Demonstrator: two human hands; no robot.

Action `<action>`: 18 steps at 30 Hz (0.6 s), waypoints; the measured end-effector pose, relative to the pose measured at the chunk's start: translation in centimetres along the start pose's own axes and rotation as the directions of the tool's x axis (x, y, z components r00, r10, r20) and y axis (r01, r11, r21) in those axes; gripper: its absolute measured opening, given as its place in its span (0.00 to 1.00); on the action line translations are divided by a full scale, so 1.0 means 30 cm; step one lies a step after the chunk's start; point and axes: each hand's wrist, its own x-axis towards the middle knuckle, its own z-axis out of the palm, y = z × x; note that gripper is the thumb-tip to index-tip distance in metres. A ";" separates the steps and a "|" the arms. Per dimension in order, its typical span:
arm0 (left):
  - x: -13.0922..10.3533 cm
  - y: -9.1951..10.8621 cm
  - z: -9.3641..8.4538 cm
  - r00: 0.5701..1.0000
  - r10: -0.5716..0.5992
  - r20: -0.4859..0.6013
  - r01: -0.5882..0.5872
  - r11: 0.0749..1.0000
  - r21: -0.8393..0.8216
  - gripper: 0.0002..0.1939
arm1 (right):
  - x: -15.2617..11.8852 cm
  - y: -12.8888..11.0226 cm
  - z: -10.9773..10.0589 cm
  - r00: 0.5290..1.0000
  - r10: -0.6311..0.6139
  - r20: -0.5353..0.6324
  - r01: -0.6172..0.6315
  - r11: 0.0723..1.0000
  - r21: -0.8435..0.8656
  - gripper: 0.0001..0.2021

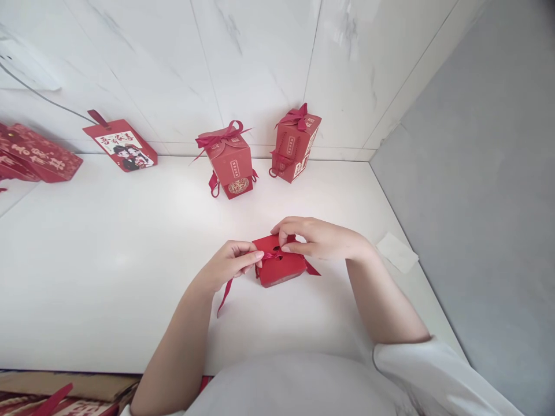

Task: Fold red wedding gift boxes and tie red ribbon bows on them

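A small red gift box (pixel 284 273) rests on the white table in front of me. A dark red ribbon (pixel 271 255) crosses its top, over a dark cut-out opening in the lid. My left hand (pixel 234 263) pinches the ribbon at the box's left side, and one ribbon tail hangs below the fingers onto the table. My right hand (pixel 307 238) pinches the ribbon near the middle of the top, its fingers curled over the far right edge. Another ribbon tail sticks out at the right of the box. The ribbon inside the right fingertips is mostly hidden.
Red boxes with bows stand near the wall: a stacked pair (pixel 229 164) and another stack (pixel 295 144). A red box with a couple's picture (pixel 125 147) leans at the left. More red packages (pixel 41 156) lie far left. White paper (pixel 398 252) lies right, beside a grey wall (pixel 477 173).
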 end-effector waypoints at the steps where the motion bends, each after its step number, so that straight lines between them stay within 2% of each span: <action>1: -0.001 -0.001 -0.004 1.000 -0.001 0.000 0.001 1.000 0.004 0.18 | 0.002 -0.001 0.003 1.000 0.005 -0.007 -0.005 1.000 0.002 0.04; 5: -0.003 -0.003 -0.008 1.000 -0.010 0.001 0.010 1.000 0.016 0.17 | 0.012 0.000 0.015 0.999 -0.025 -0.034 0.025 1.000 -0.003 0.03; 8: -0.006 0.002 -0.002 1.000 -0.002 0.014 0.002 0.999 0.040 0.15 | 0.023 -0.001 0.028 0.998 -0.061 0.003 0.061 0.998 0.004 0.04; 11: -0.009 0.008 0.008 0.999 0.036 0.020 -0.036 0.999 0.036 0.10 | 0.033 -0.002 0.040 0.998 -0.046 0.045 0.045 0.999 0.027 0.06; 18: -0.012 0.007 0.030 0.998 0.020 -0.055 -0.015 0.997 0.081 0.13 | 0.027 0.001 0.033 0.997 -0.038 0.074 0.036 0.999 0.025 0.06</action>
